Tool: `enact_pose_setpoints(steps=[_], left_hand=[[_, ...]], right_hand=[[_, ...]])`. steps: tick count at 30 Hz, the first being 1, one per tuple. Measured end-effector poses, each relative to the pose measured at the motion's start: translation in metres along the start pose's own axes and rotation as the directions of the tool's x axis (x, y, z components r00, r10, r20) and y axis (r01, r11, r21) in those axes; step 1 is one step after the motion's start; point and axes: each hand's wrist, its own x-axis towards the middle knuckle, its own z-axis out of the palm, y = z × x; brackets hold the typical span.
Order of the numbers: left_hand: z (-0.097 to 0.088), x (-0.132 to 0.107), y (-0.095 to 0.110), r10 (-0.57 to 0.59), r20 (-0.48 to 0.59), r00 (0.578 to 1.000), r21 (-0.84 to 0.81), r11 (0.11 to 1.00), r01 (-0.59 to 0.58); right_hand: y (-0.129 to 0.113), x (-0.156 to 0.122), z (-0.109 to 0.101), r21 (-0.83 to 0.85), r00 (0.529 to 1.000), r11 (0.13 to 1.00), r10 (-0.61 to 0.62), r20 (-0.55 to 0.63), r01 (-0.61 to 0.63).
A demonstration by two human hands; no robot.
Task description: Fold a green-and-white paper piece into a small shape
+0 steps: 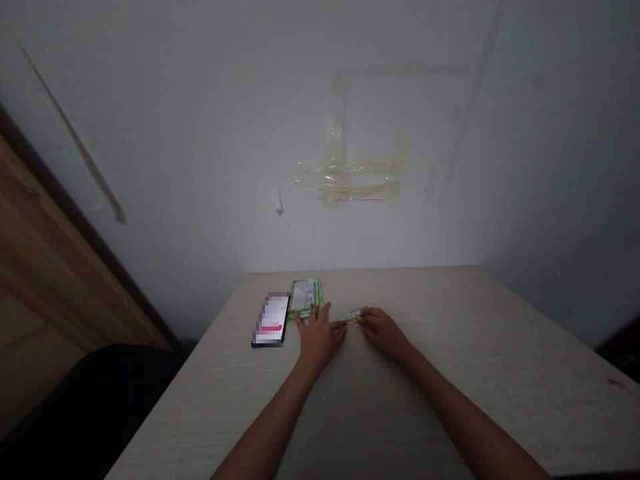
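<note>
My left hand (320, 337) lies on the table with its fingers spread, the fingertips at the near edge of a green-and-white printed packet (306, 295). Its thumb reaches right, to the end of a small green-and-white strip that looks like a torn piece of packaging (353, 315). The strip's other end is pinched in the fingers of my right hand (384, 332). Part of the strip is hidden behind those fingers. Left of the packet lies a phone (273, 321) with its screen lit and blurred.
The pale wooden table (450, 400) meets a grey wall (200, 133) at its far edge. Yellowed tape (355, 180) sticks to the wall. At the left are a wooden door or panel (60, 267) and a dark object (100, 400) beside the table.
</note>
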Motion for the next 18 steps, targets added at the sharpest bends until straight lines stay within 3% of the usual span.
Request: enact_pose_setpoints(steps=[6,18], left_hand=[[-0.001,0.001,0.001,-0.028,0.000,1.000,0.024,0.999,0.028],[-0.010,-0.006,0.011,0.006,-0.051,0.999,0.055,0.998,-0.003]], right_hand=[[-0.002,0.000,0.000,-0.075,1.000,0.997,-0.021,-0.001,0.021],[-0.001,-0.001,-0.002,-0.071,0.999,0.997,-0.038,0.030,0.040]])
